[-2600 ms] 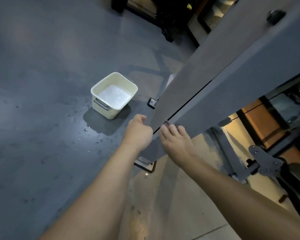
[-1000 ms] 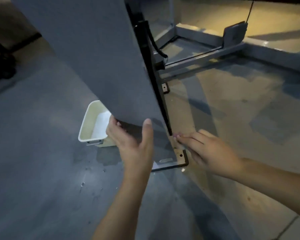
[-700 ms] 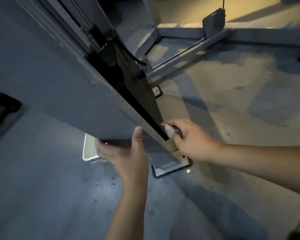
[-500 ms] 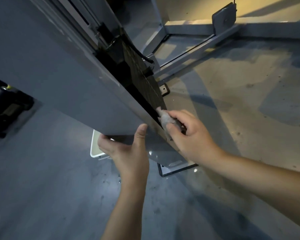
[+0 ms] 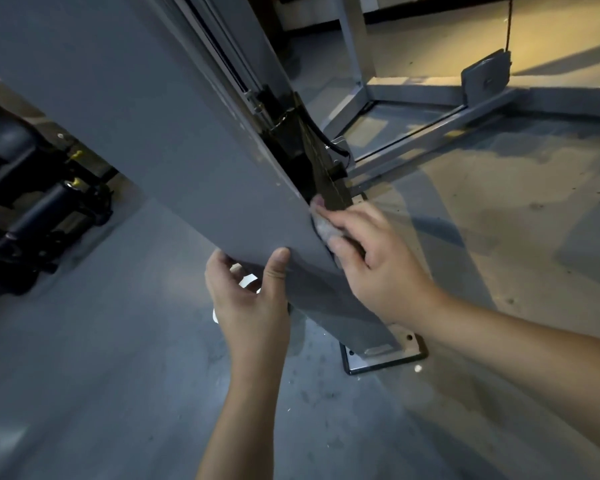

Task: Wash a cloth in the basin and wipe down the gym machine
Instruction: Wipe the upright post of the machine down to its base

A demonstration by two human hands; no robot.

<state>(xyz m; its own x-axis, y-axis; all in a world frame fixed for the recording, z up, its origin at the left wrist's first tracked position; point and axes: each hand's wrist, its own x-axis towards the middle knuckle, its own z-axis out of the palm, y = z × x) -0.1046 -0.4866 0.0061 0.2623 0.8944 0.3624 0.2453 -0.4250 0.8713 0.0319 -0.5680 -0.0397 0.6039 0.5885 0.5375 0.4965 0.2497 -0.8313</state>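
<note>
Right hand point(image 5: 378, 268) presses cloth point(image 5: 324, 228) against machine panel point(image 5: 174, 133) edge; left hand point(image 5: 250, 299) grips panel's lower edge.

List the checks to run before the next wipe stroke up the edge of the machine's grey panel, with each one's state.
1. Cloth in the right hand: ok, fingers press it to the panel edge.
2. Left hand steadying the grey panel: ok, thumb on the face, fingers behind.
3. Path upward: not ok, black cable and bracket sit along the slot just above.
4. Cloth wet enough: cannot tell.
5. Basin in reach for rinsing: cannot tell, only a pale sliver shows behind the left hand.
6. Base plate flat on the floor: ok.
</note>
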